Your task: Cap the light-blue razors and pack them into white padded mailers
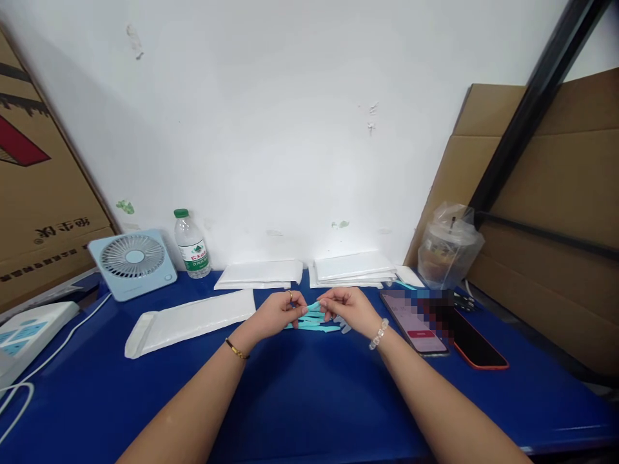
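My left hand (pixel 278 314) and my right hand (pixel 351 308) meet over the middle of the table. Between them is a thin light-blue strip (pixel 314 307), pinched at one end by each hand. Its material is too small to make out. Several more light-blue strips (pixel 316 328) lie on the table just under my fingers, partly hidden by them. A small translucent piece (pixel 344 326) sits beside the right hand's fingers. To the left of my left hand lies a flat white bubble mailer (pixel 191 321).
White mailers are stacked in two piles, left (pixel 258 273) and right (pixel 353 266), against the wall. A fan (pixel 134 263) and water bottle (pixel 192 248) stand left. Right are two phones (pixel 416 325) and a bagged drink cup (pixel 442 251). A white power strip (pixel 36 332) edges the blue table (pixel 309 406).
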Tool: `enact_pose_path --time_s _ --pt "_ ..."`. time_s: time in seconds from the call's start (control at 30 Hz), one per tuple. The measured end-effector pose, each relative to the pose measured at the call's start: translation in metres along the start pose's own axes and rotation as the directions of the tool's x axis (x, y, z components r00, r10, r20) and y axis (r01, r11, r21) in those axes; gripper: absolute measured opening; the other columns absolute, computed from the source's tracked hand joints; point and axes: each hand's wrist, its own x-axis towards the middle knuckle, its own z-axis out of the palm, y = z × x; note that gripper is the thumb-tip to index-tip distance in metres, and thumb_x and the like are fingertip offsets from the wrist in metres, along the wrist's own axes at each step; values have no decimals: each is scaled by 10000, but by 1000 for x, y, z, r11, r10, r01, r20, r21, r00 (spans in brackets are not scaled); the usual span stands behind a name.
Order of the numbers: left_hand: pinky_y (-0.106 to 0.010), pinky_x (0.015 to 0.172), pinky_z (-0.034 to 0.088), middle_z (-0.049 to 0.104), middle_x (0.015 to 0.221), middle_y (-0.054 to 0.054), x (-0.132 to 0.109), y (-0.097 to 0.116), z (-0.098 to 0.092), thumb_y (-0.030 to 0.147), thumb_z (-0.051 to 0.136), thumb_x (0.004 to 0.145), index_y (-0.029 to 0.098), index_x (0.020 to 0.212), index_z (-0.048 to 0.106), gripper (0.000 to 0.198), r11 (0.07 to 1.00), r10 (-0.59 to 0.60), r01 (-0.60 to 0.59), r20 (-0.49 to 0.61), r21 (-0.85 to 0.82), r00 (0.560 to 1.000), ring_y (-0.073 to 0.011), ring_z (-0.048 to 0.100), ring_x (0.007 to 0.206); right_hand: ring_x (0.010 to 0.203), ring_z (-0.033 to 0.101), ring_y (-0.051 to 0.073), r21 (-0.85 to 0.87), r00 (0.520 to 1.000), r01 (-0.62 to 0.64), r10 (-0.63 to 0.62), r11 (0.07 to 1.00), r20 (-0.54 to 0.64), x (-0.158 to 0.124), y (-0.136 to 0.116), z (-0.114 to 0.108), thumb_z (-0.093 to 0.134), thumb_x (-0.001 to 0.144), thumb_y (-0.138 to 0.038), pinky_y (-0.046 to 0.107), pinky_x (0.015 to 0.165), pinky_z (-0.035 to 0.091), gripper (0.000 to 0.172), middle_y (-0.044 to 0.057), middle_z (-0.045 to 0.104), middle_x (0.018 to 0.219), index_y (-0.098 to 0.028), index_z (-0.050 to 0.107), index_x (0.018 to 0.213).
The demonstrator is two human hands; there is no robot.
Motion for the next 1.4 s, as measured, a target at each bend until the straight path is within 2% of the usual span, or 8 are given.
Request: enact_pose_path --time_s 0.1,0.17,0.3,0.5,0.6,0.83,1.1,1.4 --pt "-209 532 354 585 691 1 -3 1 4 462 517 793 161 813 605 314 995 24 -27 31 98 999 -111 497 601 562 597 124 -146 1000 -5 2 989 -15 0 0 -12 573 785 -484 247 543 494 356 27 646 667 -148 676 845" --pt "-210 535 348 597 691 7 -5 2 8 423 550 773 173 778 641 266 982 43 -64 120 180 992 -111 494 606 590 583 125 -296 999 24 -37 955 -36 0 1 -22 574 791 -445 241 549 472 307 33 647 702 -159 686 806" --pt "-216 501 320 605 673 15 -8 3 16 386 586 744 200 785 668 207 943 -8 -71 236 326 972 -114 498 573 608 545 118 -570 996 87 -56 817 72 -1 8 -35 616 750 -304 223 550 416 152 24 632 712 -179 702 738" --pt "-238 559 331 605 826 -17 -6 -6 7 379 649 683 219 865 632 243 838 36 -16 -26 545 999 -166 543 712 614 540 113 -662 990 79 20 745 141 -3 15 -47 575 719 -164 209 562 401 149 12 639 738 -197 710 774" --pt "-249 561 323 611 815 -25 -3 -14 2 321 626 699 214 797 627 145 797 -6 39 -57 603 998 -173 544 712 646 556 127 -712 989 51 64 700 134 -2 18 -50 587 714 -170 218 584 403 131 18 637 742 -197 708 755" --pt "-243 533 310 621 722 -11 -1 -18 0 294 551 750 202 736 608 109 853 -45 62 -46 519 998 -155 536 653 689 560 128 -733 979 25 130 680 154 2 23 -43 633 677 -172 208 604 404 36 39 614 824 -166 668 680" --pt "-236 537 315 626 731 -9 0 -13 0 310 534 769 200 770 606 131 886 7 39 -98 463 995 -152 538 650 616 547 124 -473 980 23 74 881 185 -1 12 -39 577 773 -326 223 566 417 193 12 635 686 -166 675 820" --pt "-236 537 318 625 741 -11 1 -15 -1 315 546 764 197 775 616 138 903 19 19 -84 429 996 -150 533 652 589 538 116 -509 985 57 35 859 169 -1 10 -30 591 773 -313 217 542 410 181 7 628 662 -167 685 824"
